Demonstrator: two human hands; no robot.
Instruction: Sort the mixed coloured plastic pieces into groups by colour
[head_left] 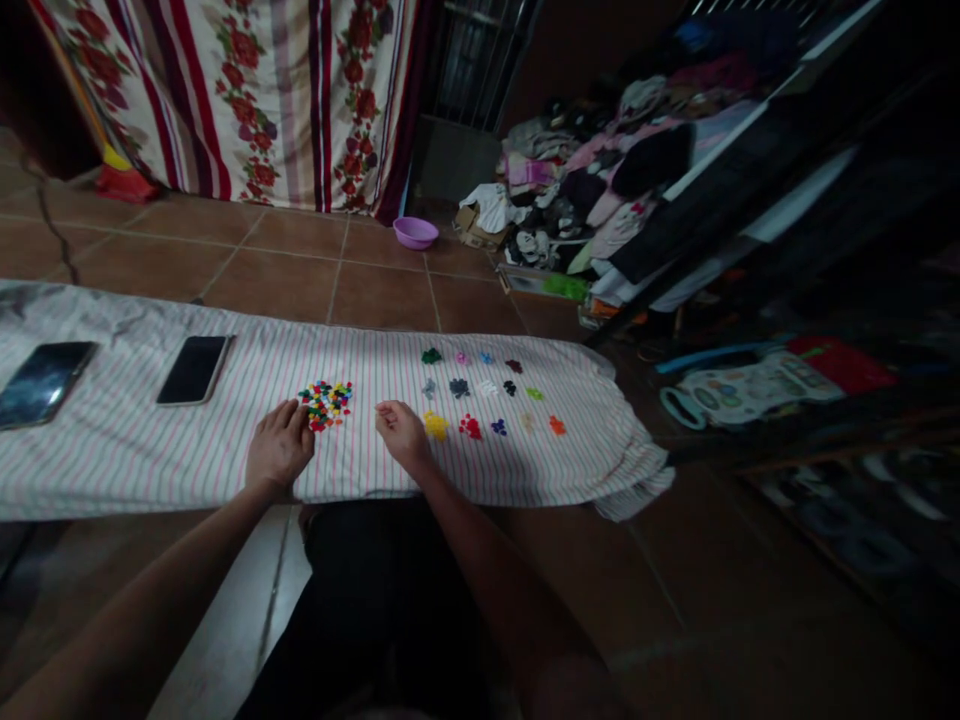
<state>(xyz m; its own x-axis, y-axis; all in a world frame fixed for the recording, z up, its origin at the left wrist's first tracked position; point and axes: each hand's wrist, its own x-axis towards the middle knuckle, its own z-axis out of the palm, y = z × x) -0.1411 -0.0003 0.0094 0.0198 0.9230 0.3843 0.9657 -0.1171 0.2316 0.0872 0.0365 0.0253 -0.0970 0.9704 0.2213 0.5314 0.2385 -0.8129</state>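
"Pieces, tiny and many-coloured: where are they?"

"On a long counter draped in pink-and-grey striped cloth. A mixed pile lies between the person's hands, and 14 single-colour heaps sit to its right in 3 rows."

"Which colours?"

"Far row, 4: dark green, pink, light blue, dark brown. Middle row, 5: light grey, dark grey, white, black, lime. Near row, 5: yellow, red, dark blue, beige, orange."

"And the hands?"

"The left hand is palm down, fingers at the mixed pile's left edge; from here I cannot tell whether it is open or closed. The right hand is drawn closed, fingertips together, between the mixed pile and the yellow heap. Whether a piece is inside, I cannot tell."

"Anything else near?"

"2 phones lie face up on the left: a farther phone at the counter's end and a nearer phone. Beyond, a purple basin stands on the tiled floor."
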